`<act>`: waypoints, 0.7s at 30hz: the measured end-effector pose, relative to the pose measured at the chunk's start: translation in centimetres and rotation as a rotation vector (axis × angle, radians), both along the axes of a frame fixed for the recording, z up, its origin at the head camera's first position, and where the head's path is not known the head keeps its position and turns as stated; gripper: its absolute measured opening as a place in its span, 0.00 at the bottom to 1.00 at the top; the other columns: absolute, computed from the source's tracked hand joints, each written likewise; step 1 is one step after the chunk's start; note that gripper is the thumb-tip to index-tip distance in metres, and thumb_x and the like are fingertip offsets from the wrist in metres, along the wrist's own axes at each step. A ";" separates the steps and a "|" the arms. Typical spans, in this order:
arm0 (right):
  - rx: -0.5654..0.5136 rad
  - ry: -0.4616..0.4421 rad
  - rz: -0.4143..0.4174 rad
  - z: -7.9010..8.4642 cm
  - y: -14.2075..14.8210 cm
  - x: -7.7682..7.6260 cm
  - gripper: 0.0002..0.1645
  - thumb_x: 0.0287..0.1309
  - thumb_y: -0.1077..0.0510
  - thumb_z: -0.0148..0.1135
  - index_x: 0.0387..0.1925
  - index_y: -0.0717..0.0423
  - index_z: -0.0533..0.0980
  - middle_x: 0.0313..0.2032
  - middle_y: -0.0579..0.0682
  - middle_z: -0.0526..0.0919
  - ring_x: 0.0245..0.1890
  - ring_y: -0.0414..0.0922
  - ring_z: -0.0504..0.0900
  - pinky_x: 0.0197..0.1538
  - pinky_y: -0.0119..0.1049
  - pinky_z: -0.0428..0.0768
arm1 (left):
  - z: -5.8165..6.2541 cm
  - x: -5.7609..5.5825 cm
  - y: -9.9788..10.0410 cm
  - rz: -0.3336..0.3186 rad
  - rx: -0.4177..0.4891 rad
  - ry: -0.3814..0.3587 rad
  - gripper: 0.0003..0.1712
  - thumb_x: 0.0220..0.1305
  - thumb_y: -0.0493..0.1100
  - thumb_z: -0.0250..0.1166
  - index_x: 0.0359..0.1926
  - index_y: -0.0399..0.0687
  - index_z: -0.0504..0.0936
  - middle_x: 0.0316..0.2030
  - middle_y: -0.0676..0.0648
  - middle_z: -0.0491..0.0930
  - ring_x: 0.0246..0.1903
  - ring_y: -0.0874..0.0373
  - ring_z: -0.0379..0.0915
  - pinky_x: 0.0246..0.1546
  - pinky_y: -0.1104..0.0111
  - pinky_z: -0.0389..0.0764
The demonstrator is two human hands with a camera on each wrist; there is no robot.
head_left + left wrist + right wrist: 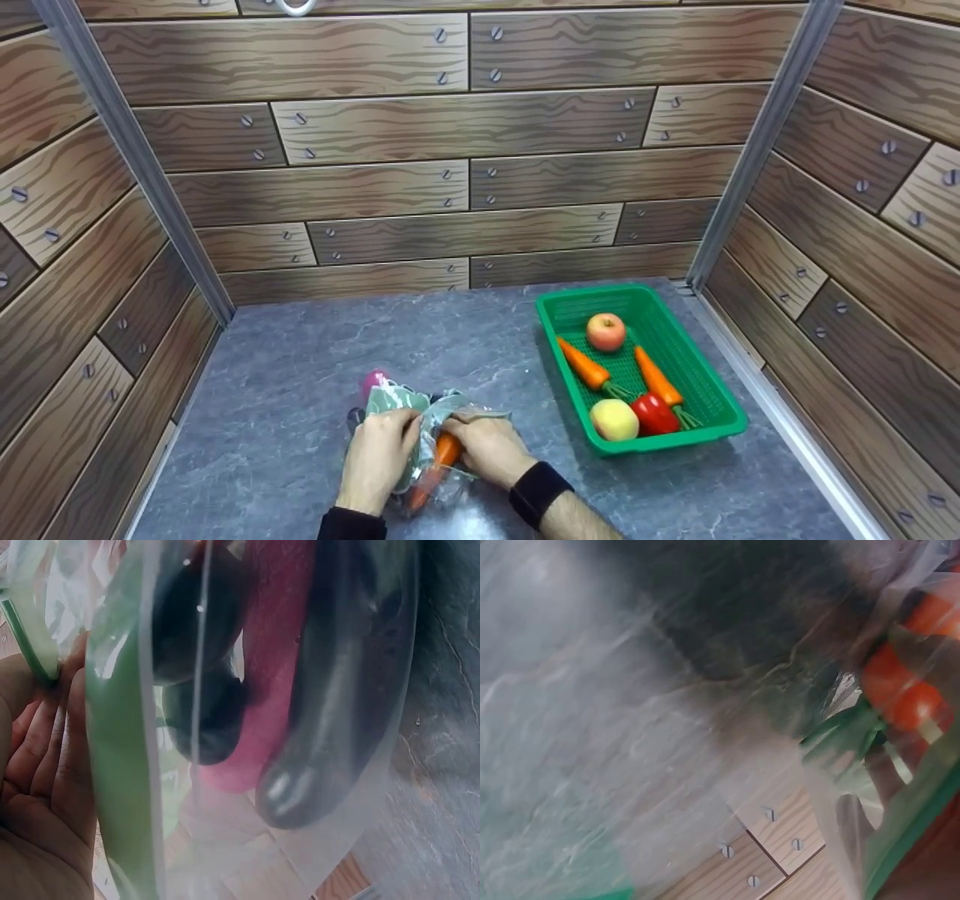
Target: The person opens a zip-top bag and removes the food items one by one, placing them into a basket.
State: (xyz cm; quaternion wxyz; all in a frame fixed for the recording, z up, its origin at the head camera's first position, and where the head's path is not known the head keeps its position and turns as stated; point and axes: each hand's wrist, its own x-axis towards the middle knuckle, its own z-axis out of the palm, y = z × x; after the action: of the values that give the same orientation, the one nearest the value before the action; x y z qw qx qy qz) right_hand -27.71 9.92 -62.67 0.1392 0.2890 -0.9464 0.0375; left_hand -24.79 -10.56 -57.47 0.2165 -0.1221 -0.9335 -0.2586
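Note:
My left hand (381, 452) pinches the edge of a clear plastic bag with green trim (120, 727). Through the film in the left wrist view show a long, dark eggplant (322, 705), a long pink thing (266, 690) and rounded dark things (202, 716). An orange carrot (447, 451) lies under clear film between the hands, its tip towards me. My right hand (491, 448) grips it near its leafy end. In the right wrist view, fingers (889, 772) show through the film beside the carrot's green leaves (844, 735).
To the right stands a green basket (551, 330) holding an apple (606, 332), two carrots (583, 365), a red bell pepper (655, 414) and a pale yellow fruit (614, 420). Wood-patterned walls (375, 187) enclose the grey table (285, 375) at the back and both sides.

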 end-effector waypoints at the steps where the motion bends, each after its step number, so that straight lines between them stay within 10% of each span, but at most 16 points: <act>1: 0.000 -0.009 0.002 0.0 0.1 0.1 0.24 0.51 0.55 0.78 0.50 0.36 0.82 0.51 0.40 0.89 0.46 0.45 0.89 0.41 0.45 0.89 | 0.0 0.0 0.0 0.002 -0.006 0.008 0.03 0.68 0.47 0.73 0.37 0.57 0.92 0.33 0.55 0.92 0.32 0.57 0.90 0.33 0.60 0.87; 21: 0.032 0.068 0.031 2.0 2.3 1.3 0.29 0.54 0.43 0.79 0.59 0.36 0.83 0.51 0.39 0.90 0.51 0.44 0.89 0.55 0.43 0.86 | -0.3 -0.2 0.4 -0.013 0.000 0.051 0.03 0.67 0.47 0.74 0.34 0.57 0.91 0.30 0.56 0.91 0.30 0.59 0.88 0.32 0.62 0.86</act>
State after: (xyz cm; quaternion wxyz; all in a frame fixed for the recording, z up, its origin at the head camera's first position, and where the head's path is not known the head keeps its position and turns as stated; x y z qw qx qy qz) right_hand -26.46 12.25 -60.66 0.1660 0.3070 -0.9370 0.0147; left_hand -24.94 -10.13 -57.74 0.2384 -0.1347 -0.9268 -0.2570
